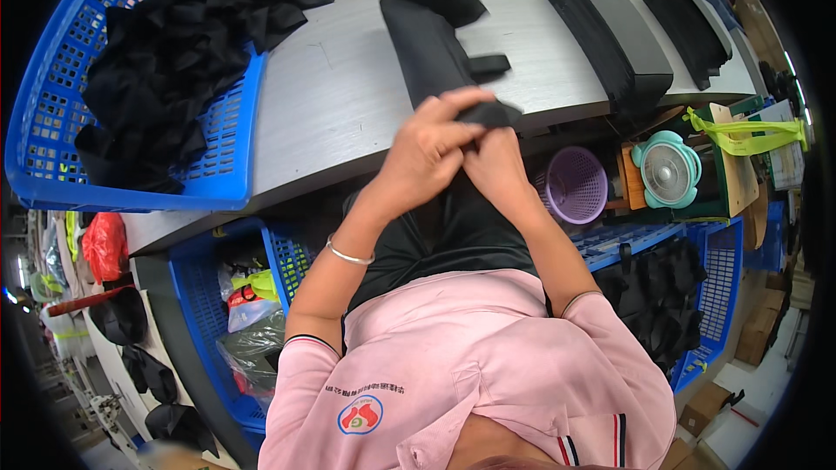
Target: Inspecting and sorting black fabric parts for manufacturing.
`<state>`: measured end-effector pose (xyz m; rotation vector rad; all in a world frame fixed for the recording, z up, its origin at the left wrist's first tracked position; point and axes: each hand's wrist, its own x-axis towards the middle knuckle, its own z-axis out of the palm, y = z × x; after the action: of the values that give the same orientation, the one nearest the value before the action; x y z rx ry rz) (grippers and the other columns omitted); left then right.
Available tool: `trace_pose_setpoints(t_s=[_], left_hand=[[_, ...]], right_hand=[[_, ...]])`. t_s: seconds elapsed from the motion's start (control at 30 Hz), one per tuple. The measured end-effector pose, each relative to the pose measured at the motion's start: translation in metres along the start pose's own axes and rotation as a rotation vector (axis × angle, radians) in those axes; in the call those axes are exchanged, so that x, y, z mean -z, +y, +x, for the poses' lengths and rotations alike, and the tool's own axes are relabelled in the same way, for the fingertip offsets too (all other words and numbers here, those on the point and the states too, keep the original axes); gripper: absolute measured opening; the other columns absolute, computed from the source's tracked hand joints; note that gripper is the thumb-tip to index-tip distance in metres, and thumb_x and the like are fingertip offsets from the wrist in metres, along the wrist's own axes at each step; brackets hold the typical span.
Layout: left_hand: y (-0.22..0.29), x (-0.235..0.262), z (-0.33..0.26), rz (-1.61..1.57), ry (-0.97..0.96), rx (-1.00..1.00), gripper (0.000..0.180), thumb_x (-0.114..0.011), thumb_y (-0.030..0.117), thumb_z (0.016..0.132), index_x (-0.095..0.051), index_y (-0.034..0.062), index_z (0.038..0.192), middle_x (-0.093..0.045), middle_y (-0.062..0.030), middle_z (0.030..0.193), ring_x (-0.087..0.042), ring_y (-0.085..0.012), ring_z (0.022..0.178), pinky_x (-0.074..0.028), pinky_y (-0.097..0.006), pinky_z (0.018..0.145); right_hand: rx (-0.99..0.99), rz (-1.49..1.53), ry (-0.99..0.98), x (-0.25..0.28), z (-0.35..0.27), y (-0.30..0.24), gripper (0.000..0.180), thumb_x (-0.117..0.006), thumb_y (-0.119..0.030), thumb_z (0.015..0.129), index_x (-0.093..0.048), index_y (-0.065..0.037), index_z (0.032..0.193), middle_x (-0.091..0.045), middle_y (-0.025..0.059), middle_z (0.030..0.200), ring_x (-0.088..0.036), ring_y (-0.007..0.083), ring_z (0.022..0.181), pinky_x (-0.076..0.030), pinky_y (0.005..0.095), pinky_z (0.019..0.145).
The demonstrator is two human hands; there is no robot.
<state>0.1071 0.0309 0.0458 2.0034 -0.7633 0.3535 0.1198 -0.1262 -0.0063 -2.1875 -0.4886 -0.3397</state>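
Grey worktable (348,96) w/ blue basket (139,183) of black fabric at left: left hand (427,152) & right hand (496,165) both pinched shut on black fabric piece (435,43) at table edge, apparently to keep it taut.

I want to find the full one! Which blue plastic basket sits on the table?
The big blue plastic mesh basket at the grey table's left end, heaped with black fabric. The other blue baskets stand lower, beside the person.
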Motion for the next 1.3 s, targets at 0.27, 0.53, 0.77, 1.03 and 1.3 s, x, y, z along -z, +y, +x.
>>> trace_pose_setpoints(t_s=[0.27, 0.53, 0.77, 1.03, 1.3], left_hand=[[0.025, 0.003, -0.056, 0.053, 0.248, 0.099, 0.079, -0.074, 0.008, 0.074, -0.045, 0.0048, 0.147, -0.037, -0.0188, 0.154, -0.047, -0.0297, 0.131, -0.047, -0.038, 0.098], [0.036, -0.038, -0.045, 0.124, 0.44, 0.195, 0.091, -0.075, 0.003, 0.064, -0.042, 0.007, 0.148, -0.034, -0.0191, 0.152, -0.041, -0.0372, 0.127, -0.037, -0.045, 0.105], [0.047, -0.045, -0.044, -0.007, 0.606, 0.174, 0.065, -0.054, -0.019, 0.066, -0.065, 0.0056, 0.124, -0.057, -0.0101, 0.121, -0.059, -0.0176, 0.092, -0.049, -0.025, 0.061], [0.055, -0.044, -0.048, -0.016, 0.624, 0.162, 0.062, -0.052, -0.018, 0.067, -0.068, 0.0044, 0.122, -0.059, -0.008, 0.117, -0.054, -0.0109, 0.077, -0.049, -0.023, 0.064], [0.048, -0.048, -0.054, -0.035, 0.621, 0.197, 0.064, -0.054, -0.016, 0.068, -0.066, 0.0046, 0.128, -0.057, -0.0091, 0.12, -0.055, -0.012, 0.081, -0.05, -0.023, 0.067]], right_hand=[[-0.601, 1.404, 0.04, -0.007, -0.002, 0.026, 0.052, -0.055, -0.017, 0.102, -0.037, -0.002, 0.149, -0.048, 0.0103, 0.145, -0.051, 0.0242, 0.129, -0.043, 0.036, 0.108], [-0.475, 1.4, 0.154, 0.01, -0.007, 0.012, 0.048, -0.064, -0.023, 0.096, -0.052, 0.0, 0.136, -0.061, 0.0138, 0.129, -0.063, 0.0252, 0.114, -0.055, 0.0413, 0.096], [-0.451, 1.506, 0.07, 0.017, -0.017, 0.006, 0.044, -0.066, -0.021, 0.095, -0.052, -0.001, 0.132, -0.062, 0.0126, 0.124, -0.064, 0.0245, 0.109, -0.055, 0.041, 0.094], [-0.407, 1.487, 0.086, 0.012, -0.021, 0.003, 0.042, -0.062, -0.023, 0.096, -0.054, -0.002, 0.131, -0.063, 0.0125, 0.123, -0.065, 0.0249, 0.108, -0.056, 0.0416, 0.092], [-0.451, 1.515, 0.098, -0.003, -0.019, 0.013, 0.042, -0.061, -0.025, 0.097, -0.053, -0.004, 0.132, -0.062, 0.0113, 0.122, -0.064, 0.0254, 0.108, -0.056, 0.0411, 0.092]])
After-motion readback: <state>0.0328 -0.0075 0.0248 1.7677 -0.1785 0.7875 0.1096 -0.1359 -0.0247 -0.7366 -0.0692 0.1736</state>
